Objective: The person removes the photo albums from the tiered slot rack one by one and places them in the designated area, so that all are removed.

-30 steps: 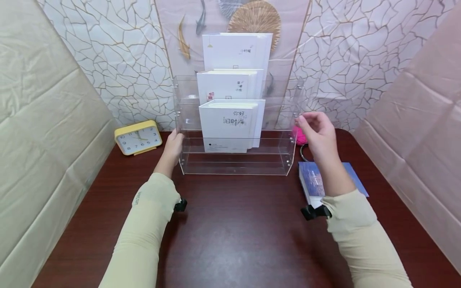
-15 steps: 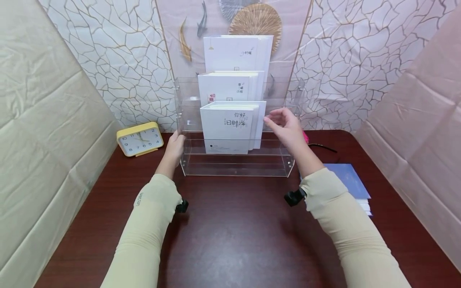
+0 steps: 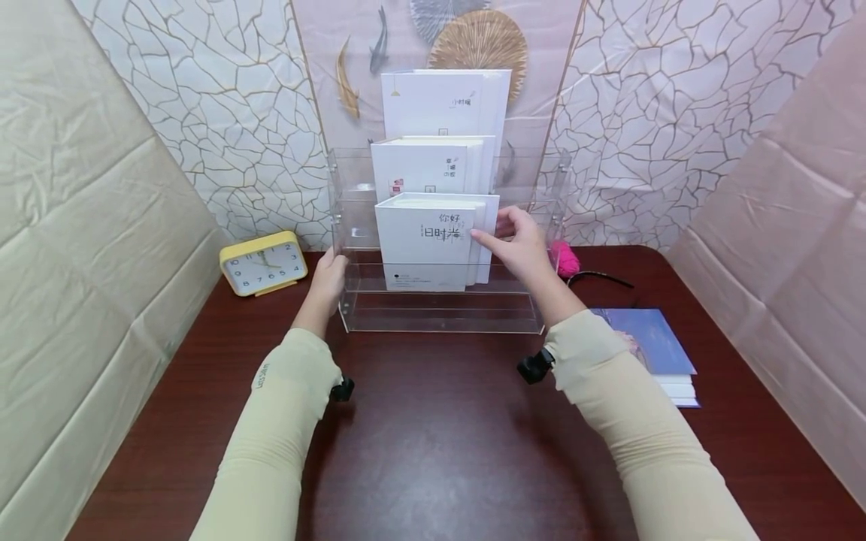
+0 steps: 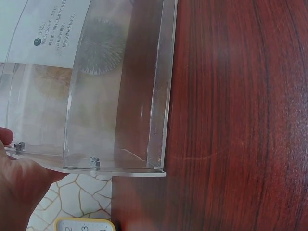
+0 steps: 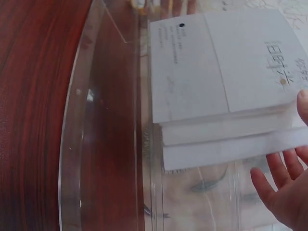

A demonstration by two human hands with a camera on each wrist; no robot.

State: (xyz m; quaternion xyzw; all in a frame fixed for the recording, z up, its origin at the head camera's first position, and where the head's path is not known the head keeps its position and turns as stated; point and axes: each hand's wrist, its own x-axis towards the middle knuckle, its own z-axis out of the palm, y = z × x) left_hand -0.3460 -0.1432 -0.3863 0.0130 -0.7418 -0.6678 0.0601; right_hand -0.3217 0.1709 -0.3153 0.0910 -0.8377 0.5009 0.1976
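Observation:
A clear acrylic rack (image 3: 443, 321) stands at the table's far side, with white books on three tiers. My left hand (image 3: 328, 276) grips its left side panel; in the left wrist view a fingertip (image 4: 6, 136) shows over the panel's edge. My right hand (image 3: 522, 252) is at the right edge of the front-tier white book (image 3: 422, 248), thumb over the front cover and fingers behind the back cover. The right wrist view shows the book's cover (image 5: 226, 67) with its page block, the thumb (image 5: 303, 106) at its edge. Behind stand the middle book (image 3: 413, 165) and top book (image 3: 426, 101).
A yellow alarm clock (image 3: 264, 263) sits left of the rack. To the right lie a pink ball of yarn (image 3: 565, 259), a black cord (image 3: 605, 276) and a blue-covered book (image 3: 652, 342), partly behind the right forearm. Patterned cloth (image 3: 223, 113) hangs behind the table.
My right hand has moved left from the rack's right side panel to the front book's right edge, its thumb now over the cover. The left hand stays on the rack; the books have not moved.

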